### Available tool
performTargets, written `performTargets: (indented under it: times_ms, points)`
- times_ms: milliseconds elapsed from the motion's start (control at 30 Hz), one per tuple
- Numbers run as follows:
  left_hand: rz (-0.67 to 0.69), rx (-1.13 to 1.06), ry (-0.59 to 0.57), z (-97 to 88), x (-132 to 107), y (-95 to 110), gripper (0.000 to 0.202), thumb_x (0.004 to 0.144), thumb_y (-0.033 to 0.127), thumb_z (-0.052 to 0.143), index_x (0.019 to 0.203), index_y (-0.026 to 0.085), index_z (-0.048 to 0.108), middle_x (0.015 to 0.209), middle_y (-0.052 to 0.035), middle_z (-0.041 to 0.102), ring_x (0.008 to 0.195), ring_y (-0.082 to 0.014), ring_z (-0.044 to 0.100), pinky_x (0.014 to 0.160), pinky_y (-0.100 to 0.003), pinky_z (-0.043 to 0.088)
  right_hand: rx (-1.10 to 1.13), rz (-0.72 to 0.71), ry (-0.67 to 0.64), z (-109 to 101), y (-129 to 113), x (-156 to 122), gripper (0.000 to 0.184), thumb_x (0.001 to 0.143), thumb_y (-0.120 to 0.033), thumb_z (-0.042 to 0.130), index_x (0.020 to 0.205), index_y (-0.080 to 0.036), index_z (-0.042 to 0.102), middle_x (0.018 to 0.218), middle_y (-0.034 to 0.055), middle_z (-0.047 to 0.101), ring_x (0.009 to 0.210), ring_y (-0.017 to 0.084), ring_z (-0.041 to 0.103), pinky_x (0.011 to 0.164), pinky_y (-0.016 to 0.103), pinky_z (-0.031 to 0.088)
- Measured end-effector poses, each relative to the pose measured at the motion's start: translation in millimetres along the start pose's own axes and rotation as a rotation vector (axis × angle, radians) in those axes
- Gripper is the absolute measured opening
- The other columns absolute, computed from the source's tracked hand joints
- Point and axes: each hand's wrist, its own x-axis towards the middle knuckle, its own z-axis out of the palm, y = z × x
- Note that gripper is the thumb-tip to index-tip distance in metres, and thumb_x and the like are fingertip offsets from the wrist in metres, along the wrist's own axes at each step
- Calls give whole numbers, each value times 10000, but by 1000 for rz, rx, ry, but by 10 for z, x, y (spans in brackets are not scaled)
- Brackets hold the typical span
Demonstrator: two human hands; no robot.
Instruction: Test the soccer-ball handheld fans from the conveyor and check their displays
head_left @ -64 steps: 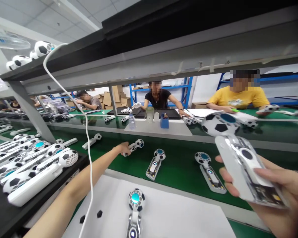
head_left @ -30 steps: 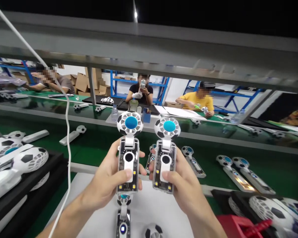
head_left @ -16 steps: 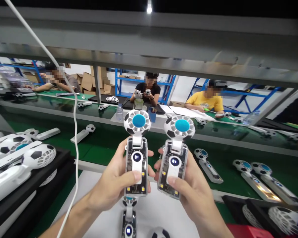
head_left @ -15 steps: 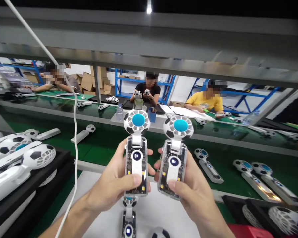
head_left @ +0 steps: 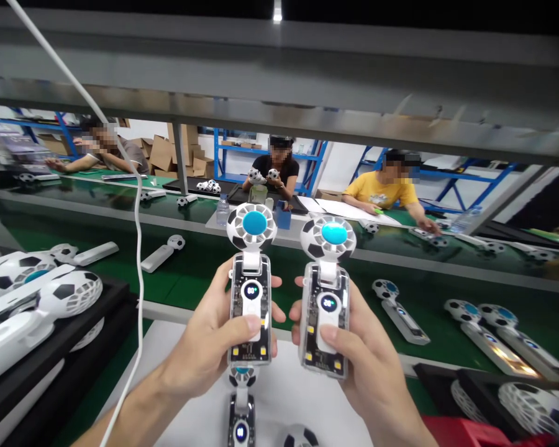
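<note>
My left hand is closed round a handheld fan with a football-patterned head and a clear case showing its circuit board. Its thumb rests on the white front strip, below a lit round display. A matching fan is gripped upright in my right hand, the thumb likewise on its strip. Both heads have a blue centre and face me, side by side and apart. Below them, on the white sheet, lies another such fan with a lit display. Part of a football-patterned head shows at the bottom edge.
White fans fill black trays at left and more trays at right. Several fans lie on the green conveyor belt. A white cable hangs at left. Three people sit opposite, beneath a metal beam.
The digits on both held fans' displays have changed. Both hands have shifted slightly left. Belt fans moved right. The co-worker in yellow has reached an arm out to a fan.
</note>
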Motion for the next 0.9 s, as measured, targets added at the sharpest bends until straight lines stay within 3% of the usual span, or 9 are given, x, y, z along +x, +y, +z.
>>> performTargets:
  times_ms: [100, 567, 733, 900]
  points:
    - [-11, -19, -13, 10, 5, -3, 572, 841, 285, 721, 1311, 284, 395, 949, -56, 666, 666, -193, 676, 575, -298, 518, -16, -17, -11, -6, -2, 4, 497, 868, -343, 654, 1333, -286, 487, 953, 52, 679, 725, 191, 643, 609, 297, 512]
    - [-8, -57, -22, 19, -5, -8, 566, 824, 271, 732, 1291, 274, 412, 924, -48, 659, 653, -192, 674, 567, -294, 520, -47, 3, 32, 12, -9, -17, 610, 858, -348, 702, 1399, -285, 427, 1019, 58, 668, 804, 198, 651, 663, 305, 547]
    - [4, -33, -53, -6, -13, -8, 564, 833, 322, 725, 1300, 272, 413, 969, -65, 661, 686, -203, 681, 594, -307, 520, -39, -45, 71, 33, -22, -23, 612, 849, -347, 723, 1391, -301, 443, 1274, 92, 599, 936, 215, 654, 677, 293, 559]
    - [30, 19, -74, -27, -30, -15, 618, 806, 385, 749, 1306, 274, 405, 978, -62, 661, 683, -207, 680, 587, -312, 526, -63, -61, 80, 43, -20, -49, 632, 852, -324, 725, 1409, -297, 427, 1241, 95, 615, 918, 219, 660, 677, 301, 559]
